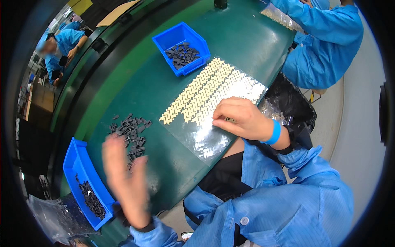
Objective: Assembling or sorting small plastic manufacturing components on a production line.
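My right hand (pixel 240 118) is over a clear plastic sheet (pixel 193 144) carrying rows of small cream, zigzag-edged pieces (pixel 203 92). Its thumb and forefinger are pinched together near the lower end of the rows; whatever sits between them is too small to make out. My left hand (pixel 125 181), smeared by motion, hovers at the near side of a loose pile of small dark grey blocks (pixel 133 127). Its fingers look stretched out, with the thumb apart, and nothing shows in it.
One blue bin (pixel 166 37) with similar dark blocks stands beyond the sheet. Another blue bin (pixel 76 158) with small black parts is at the left, beside a clear plastic bag (pixel 57 218). A co-worker in blue (pixel 321 45) sits at the far right of the green table (pixel 242 37).
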A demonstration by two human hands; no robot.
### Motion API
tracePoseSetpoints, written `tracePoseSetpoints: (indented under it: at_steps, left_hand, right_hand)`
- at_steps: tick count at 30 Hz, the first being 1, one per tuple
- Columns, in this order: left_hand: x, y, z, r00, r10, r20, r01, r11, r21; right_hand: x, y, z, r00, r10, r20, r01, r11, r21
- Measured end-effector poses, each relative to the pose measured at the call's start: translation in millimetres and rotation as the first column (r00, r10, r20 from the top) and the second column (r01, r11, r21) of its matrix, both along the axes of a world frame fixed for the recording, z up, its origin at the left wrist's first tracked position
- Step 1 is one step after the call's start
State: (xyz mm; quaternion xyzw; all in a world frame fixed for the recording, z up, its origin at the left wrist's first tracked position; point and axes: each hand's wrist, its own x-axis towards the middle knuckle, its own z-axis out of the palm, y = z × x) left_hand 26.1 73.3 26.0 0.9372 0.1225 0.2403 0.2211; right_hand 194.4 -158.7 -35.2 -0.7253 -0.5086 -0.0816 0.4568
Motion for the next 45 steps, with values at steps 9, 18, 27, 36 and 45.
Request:
tracePoseSetpoints:
  at_steps: [9,18,27,36,45]
  left_hand:
    - [78,-50,-60,0.909,-0.355,-0.218,0.375,0.925,0.057]
    - [90,-51,-65,0.928,-0.356,-0.114,0.37,0.916,0.153]
    - [88,-49,-63,0.932,-0.34,-0.127,0.354,0.928,0.116]
    - [79,-40,-48,0.93,-0.323,0.176,0.363,0.882,-0.3]
    - [6,-60,-17,0.847,-0.496,0.19,0.058,-0.269,-0.961]
  right_hand:
    - [9,23,-14,0.991,0.116,0.069,-0.104,0.982,-0.159]
    - [18,26,-14,0.991,0.106,0.076,-0.092,0.982,-0.163]
    - [17,29,-10,0.997,-0.051,0.049,0.06,0.98,-0.191]
    - [-7,6,6,0.978,-0.117,0.171,0.085,0.979,0.186]
    - [-44,-2,25,0.901,0.229,0.367,-0.324,0.92,0.22]
